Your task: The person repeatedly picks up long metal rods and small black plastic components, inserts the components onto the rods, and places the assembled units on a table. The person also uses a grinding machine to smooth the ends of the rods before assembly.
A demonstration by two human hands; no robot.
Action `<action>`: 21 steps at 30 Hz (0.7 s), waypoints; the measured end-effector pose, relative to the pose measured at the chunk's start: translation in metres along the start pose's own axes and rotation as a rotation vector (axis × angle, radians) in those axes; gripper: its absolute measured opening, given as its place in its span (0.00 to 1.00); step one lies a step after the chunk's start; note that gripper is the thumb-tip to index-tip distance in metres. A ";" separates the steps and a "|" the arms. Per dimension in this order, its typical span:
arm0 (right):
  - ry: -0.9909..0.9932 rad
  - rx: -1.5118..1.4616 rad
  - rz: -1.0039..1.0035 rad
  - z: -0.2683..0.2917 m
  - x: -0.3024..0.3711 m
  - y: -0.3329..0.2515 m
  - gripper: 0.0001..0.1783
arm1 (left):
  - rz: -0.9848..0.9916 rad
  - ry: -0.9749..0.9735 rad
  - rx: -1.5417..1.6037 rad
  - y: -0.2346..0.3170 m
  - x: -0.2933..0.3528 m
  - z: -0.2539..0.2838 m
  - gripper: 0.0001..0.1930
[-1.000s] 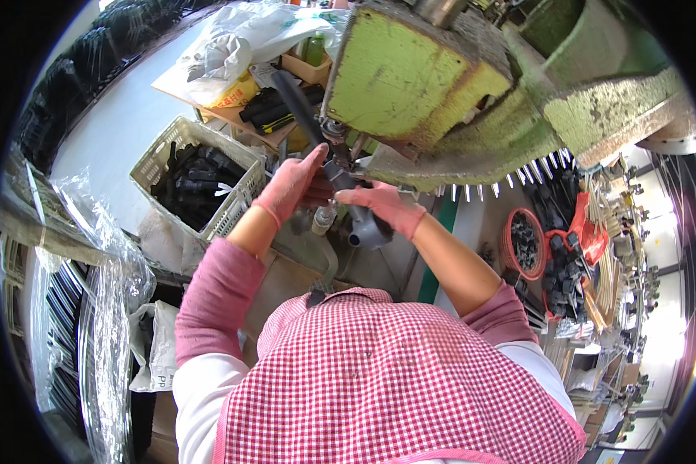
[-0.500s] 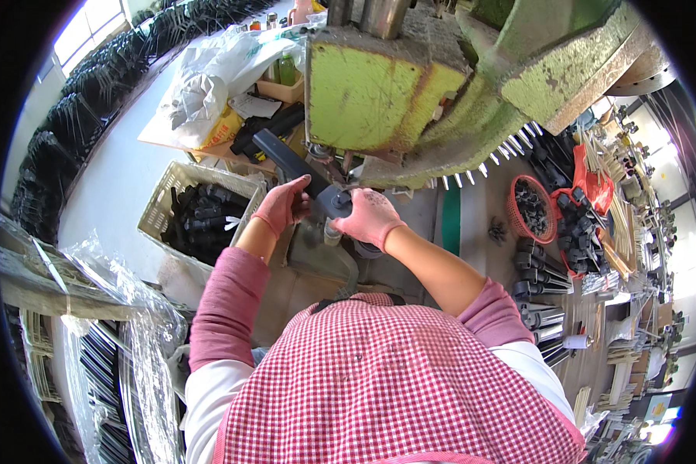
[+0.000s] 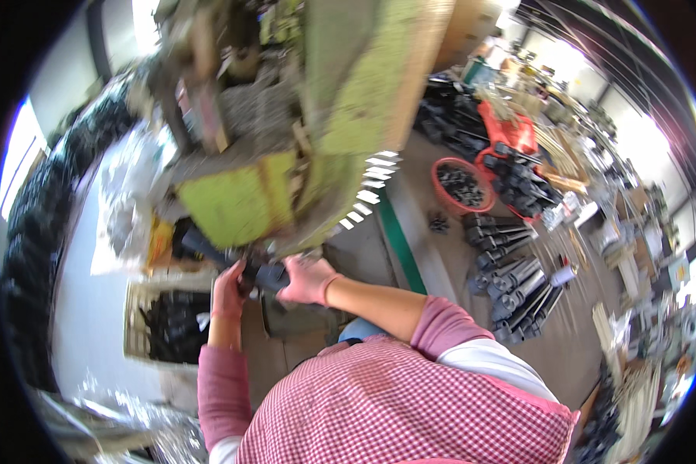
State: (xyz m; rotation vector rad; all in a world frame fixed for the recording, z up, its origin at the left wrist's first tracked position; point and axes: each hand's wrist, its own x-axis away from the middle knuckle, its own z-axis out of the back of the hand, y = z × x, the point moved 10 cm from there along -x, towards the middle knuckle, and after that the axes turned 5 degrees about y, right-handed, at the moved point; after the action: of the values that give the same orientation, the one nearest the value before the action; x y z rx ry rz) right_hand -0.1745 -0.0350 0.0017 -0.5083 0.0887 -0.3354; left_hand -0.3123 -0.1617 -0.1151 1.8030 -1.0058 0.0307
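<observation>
Both my hands wear pink gloves and hold a long black bar-shaped part with a thicker, rounded end, just under the head of a worn yellow-green press-like machine. The fingers of my left hand are closed around the middle of the part. My right hand grips the thicker end, with the fingers partly hidden. The far end of the part slants up to the left, past the machine's lower edge. Blur hides where the part meets the machine's tooling.
A pale plastic crate of black parts stands left of my hands. On the floor to the right are a red basket of small dark pieces, a red bag and rows of black tubular parts. Plastic wrapping lies at the lower left.
My view has turned to the right, so the machine and my hands now appear further left and lower. Both hands still hold the black part under the machine.
</observation>
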 end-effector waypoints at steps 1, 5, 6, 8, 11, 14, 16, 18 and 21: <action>0.016 0.005 0.020 0.003 0.001 -0.002 0.37 | -0.067 0.002 0.003 0.000 -0.005 0.001 0.04; -0.004 0.036 0.045 0.002 0.003 -0.005 0.37 | -0.077 0.072 0.092 -0.006 -0.013 0.031 0.05; 0.004 0.041 0.044 0.002 0.002 -0.005 0.36 | -0.061 0.026 0.076 -0.006 -0.017 0.029 0.05; -0.054 0.028 0.035 -0.006 0.002 -0.002 0.35 | -0.044 0.085 0.046 -0.009 -0.023 0.037 0.07; -0.131 -0.048 0.002 -0.013 0.005 0.000 0.44 | -0.056 0.099 0.022 -0.005 -0.024 0.032 0.04; -0.165 -0.164 -0.011 -0.002 0.010 -0.007 0.44 | -0.055 0.174 0.009 0.005 -0.016 0.023 0.03; -0.168 -0.249 0.009 0.016 0.011 -0.016 0.32 | -0.106 -0.006 0.114 0.028 -0.008 0.001 0.04; -0.154 -0.377 0.034 0.034 0.012 -0.023 0.29 | -0.259 -0.058 0.059 0.055 -0.007 -0.009 0.13; -0.130 -0.303 -0.065 0.047 0.022 0.009 0.40 | -0.262 -0.091 0.072 0.070 -0.026 -0.004 0.19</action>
State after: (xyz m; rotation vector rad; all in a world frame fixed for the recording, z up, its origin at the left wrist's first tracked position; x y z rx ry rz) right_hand -0.1430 -0.0135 0.0386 -0.8330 -0.0034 -0.3533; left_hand -0.3721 -0.1514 -0.0719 2.0044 -0.8322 -0.1805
